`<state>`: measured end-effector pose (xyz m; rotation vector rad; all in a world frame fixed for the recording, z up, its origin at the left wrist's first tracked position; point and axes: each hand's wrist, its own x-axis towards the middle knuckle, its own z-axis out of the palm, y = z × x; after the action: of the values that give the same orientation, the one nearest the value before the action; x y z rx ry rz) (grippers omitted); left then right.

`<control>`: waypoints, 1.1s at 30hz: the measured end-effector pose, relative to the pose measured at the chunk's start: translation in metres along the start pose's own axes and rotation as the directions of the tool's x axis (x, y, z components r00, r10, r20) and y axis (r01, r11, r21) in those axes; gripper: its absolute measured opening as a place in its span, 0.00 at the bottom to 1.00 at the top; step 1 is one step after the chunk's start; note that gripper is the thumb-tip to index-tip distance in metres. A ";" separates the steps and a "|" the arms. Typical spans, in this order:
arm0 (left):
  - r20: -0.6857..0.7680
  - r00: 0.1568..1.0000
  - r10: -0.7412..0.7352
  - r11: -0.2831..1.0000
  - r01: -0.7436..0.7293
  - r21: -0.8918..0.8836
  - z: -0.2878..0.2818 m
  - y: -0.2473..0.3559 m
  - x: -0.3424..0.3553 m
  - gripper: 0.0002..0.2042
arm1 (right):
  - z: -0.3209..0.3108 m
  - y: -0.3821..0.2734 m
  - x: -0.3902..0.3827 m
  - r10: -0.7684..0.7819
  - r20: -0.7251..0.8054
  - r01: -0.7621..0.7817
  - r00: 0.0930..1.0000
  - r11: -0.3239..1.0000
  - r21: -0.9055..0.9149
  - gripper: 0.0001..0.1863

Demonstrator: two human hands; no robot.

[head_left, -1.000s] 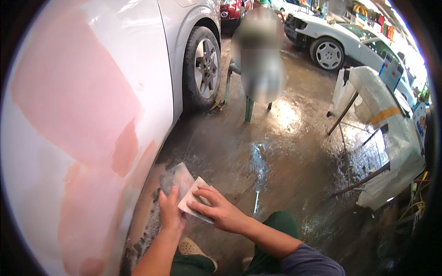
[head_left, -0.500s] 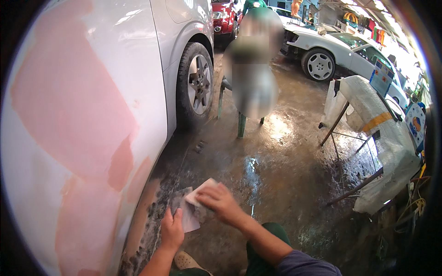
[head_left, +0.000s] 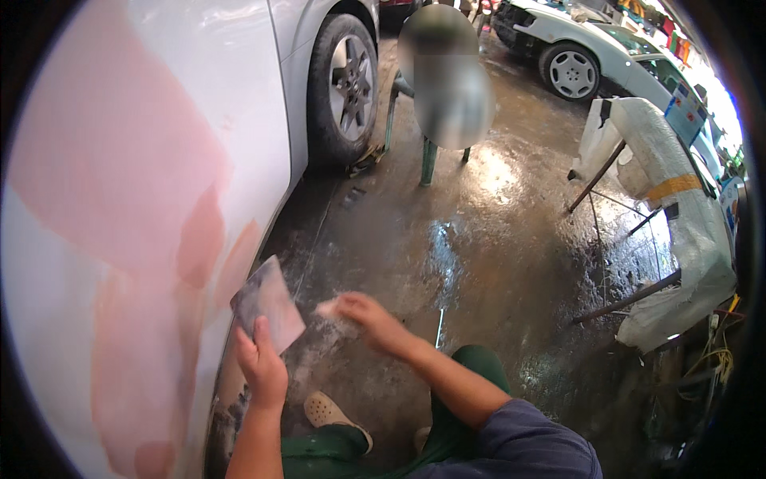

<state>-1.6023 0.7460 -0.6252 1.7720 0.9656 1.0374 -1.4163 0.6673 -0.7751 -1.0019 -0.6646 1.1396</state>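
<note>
My left hand (head_left: 263,369) grips a flat rectangular mixing board (head_left: 270,303) by its lower edge, thumb on its face. Pinkish filler is smeared over the grey board. To the right of it, and apart from it, my right hand (head_left: 369,321) is closed on a small pale putty spreader (head_left: 325,308), partly blurred and covered by the fingers. Close on the left stands a white car body panel (head_left: 247,104) with broad pink filler patches (head_left: 136,144). Neither hand touches the panel.
The car's wheel (head_left: 345,88) is ahead. Beyond it stands a green-legged chair (head_left: 428,164), largely blurred out. A wrapped bumper (head_left: 678,188) rests on a metal stand at right. Another white car (head_left: 594,48) is behind it. The concrete floor (head_left: 511,263) is wet.
The board has moved left and up, closer to the car panel, and tilted. The spreader has come off the board, and my right hand is now apart from it. My view has tipped downward.
</note>
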 end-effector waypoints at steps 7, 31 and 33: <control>0.168 0.933 -0.320 0.751 0.357 -0.555 0.021 -0.016 -0.004 0.22 | 0.043 -0.105 -0.071 -0.769 0.357 0.763 0.530 0.249 -0.596 0.35; 0.353 0.835 -0.423 0.622 0.550 -0.557 -0.007 -0.027 -0.001 0.23 | -0.035 -0.071 -0.029 -0.178 -0.278 0.111 0.944 0.965 -0.239 0.26; 0.447 0.774 -0.447 0.601 0.631 -0.491 -0.005 -0.043 -0.014 0.25 | -0.025 -0.081 -0.025 -0.170 -0.309 0.182 0.936 0.983 0.012 0.27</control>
<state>-1.6209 0.7499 -0.6670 0.9239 0.7812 0.5684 -1.3686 0.6287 -0.7111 -1.0364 -0.4685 0.8145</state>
